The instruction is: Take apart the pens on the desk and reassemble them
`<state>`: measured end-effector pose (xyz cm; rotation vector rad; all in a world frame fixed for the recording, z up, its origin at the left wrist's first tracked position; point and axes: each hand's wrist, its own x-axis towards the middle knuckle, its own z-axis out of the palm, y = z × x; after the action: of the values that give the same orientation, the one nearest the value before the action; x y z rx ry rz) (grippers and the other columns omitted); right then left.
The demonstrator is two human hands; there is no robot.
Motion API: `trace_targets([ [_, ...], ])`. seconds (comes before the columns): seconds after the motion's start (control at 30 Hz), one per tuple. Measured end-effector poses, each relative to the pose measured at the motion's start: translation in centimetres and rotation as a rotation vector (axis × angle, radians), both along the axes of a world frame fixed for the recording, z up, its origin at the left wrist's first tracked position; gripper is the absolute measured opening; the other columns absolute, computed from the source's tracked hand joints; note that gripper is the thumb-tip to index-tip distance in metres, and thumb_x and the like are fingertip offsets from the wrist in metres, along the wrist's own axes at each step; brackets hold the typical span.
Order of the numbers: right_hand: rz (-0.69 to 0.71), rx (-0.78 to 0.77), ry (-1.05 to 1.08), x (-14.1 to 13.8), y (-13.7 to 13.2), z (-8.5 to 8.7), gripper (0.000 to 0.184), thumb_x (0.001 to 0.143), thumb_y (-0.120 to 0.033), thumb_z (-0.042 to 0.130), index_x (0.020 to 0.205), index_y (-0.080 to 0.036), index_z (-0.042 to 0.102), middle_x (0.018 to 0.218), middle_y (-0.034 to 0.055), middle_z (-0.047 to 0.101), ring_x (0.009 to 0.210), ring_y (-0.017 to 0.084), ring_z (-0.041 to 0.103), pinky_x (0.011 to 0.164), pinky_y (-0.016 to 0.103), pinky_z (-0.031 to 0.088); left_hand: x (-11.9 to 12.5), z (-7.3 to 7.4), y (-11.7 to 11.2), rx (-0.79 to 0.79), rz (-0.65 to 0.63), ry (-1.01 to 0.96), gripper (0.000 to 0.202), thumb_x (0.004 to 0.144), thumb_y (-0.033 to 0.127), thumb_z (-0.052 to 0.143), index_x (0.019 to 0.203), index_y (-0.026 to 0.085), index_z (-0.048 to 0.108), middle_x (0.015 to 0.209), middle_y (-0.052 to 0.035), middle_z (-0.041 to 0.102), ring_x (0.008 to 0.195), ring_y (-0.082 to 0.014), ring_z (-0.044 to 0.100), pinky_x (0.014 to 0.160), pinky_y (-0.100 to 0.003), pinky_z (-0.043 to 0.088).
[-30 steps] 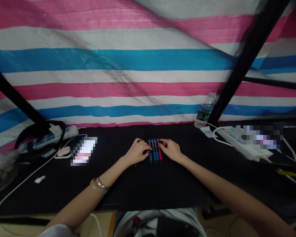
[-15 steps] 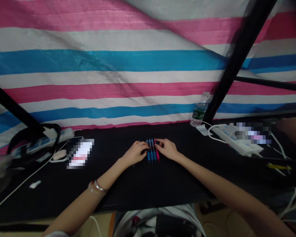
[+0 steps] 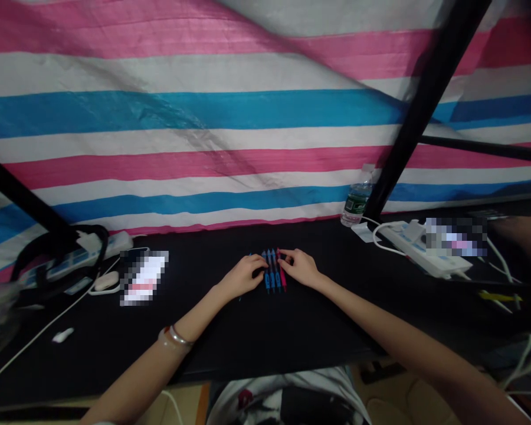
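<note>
Several pens lie side by side on the black tabletop: blue pens (image 3: pixel 272 280) and, at the right end of the row, a pinkish-red pen (image 3: pixel 283 277). My left hand (image 3: pixel 246 275) rests against the row's left side, its curled fingers at the leftmost blue pen. Thin blue ends stick out above and below that hand; what they belong to is mostly covered. From the right, my right hand (image 3: pixel 300 267) has thumb and fingertips bent onto the upper part of the pinkish-red pen.
A phone (image 3: pixel 145 277), an earbud case (image 3: pixel 107 281) and a white earbud (image 3: pixel 63 335) are at left. To the right stand a water bottle (image 3: pixel 356 203) and a white power strip (image 3: pixel 429 251) with cables. Another person's hand (image 3: pixel 520 233) appears at far right.
Both my hands and the row of pens look nearly unchanged. The view has shifted slightly, and the other person's hand at far right has moved a little.
</note>
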<state>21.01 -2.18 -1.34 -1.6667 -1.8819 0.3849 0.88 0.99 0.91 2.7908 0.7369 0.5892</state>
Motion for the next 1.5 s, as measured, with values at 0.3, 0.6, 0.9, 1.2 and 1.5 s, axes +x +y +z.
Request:
trace_targets([
  [0.3, -0.003, 0.005, -0.029, 0.0, -0.2, 0.3, 0.033, 0.082, -0.035, 0.047, 0.111, -0.025, 0.060, 0.064, -0.0013, 0.061, 0.074, 0.017, 0.055, 0.061, 0.025, 0.037, 0.4, 0.3, -0.4, 0.002, 0.123, -0.040, 0.027, 0.082, 0.016, 0.042, 0.106, 0.020, 0.054, 0.100, -0.0046, 0.061, 0.092, -0.0167, 0.057, 0.080, -0.032, 0.040],
  [0.6, 0.016, 0.014, -0.061, 0.1, -0.2, 0.0, 0.033, 0.083, -0.036, 0.047, 0.110, -0.023, 0.060, 0.063, -0.0018, 0.059, 0.072, 0.016, 0.056, 0.066, 0.026, 0.039, 0.4, 0.0, -0.3, -0.004, 0.261, -0.001, 0.018, 0.083, 0.027, 0.048, 0.096, 0.021, 0.059, 0.082, -0.0010, 0.063, 0.082, -0.0165, 0.056, 0.076, -0.031, 0.037],
  [0.9, -0.028, -0.012, 0.038, -0.3, -0.3, -0.1, 0.034, 0.080, -0.033, 0.051, 0.110, -0.023, 0.062, 0.063, -0.0008, 0.063, 0.067, 0.016, 0.058, 0.058, 0.024, 0.038, 0.4, 0.0, -0.2, 0.053, 0.429, -0.005, 0.017, 0.084, 0.030, 0.046, 0.082, 0.020, 0.060, 0.077, -0.0009, 0.058, 0.080, -0.0179, 0.053, 0.070, -0.031, 0.034],
  [1.2, 0.022, -0.041, 0.123, -0.5, -0.4, 0.0, 0.038, 0.079, -0.032, 0.051, 0.113, -0.019, 0.061, 0.060, -0.0005, 0.063, 0.057, 0.014, 0.057, 0.053, 0.023, 0.036, 0.6, 0.0, -0.5, 0.042, 0.477, 0.035, 0.036, 0.085, 0.044, 0.041, 0.068, 0.018, 0.060, 0.077, -0.0033, 0.053, 0.080, -0.0204, 0.048, 0.072, -0.035, 0.033],
  [1.5, 0.013, -0.079, 0.189, -0.6, -0.1, -0.3, 0.040, 0.077, -0.027, 0.051, 0.114, -0.015, 0.060, 0.057, -0.0009, 0.061, 0.050, 0.011, 0.052, 0.048, 0.021, 0.033, 1.2, -0.4, -1.3, 0.040, 0.431, 0.073, 0.032, 0.082, 0.041, 0.047, 0.063, 0.018, 0.059, 0.085, -0.0045, 0.048, 0.086, -0.0220, 0.044, 0.075, -0.038, 0.031],
])
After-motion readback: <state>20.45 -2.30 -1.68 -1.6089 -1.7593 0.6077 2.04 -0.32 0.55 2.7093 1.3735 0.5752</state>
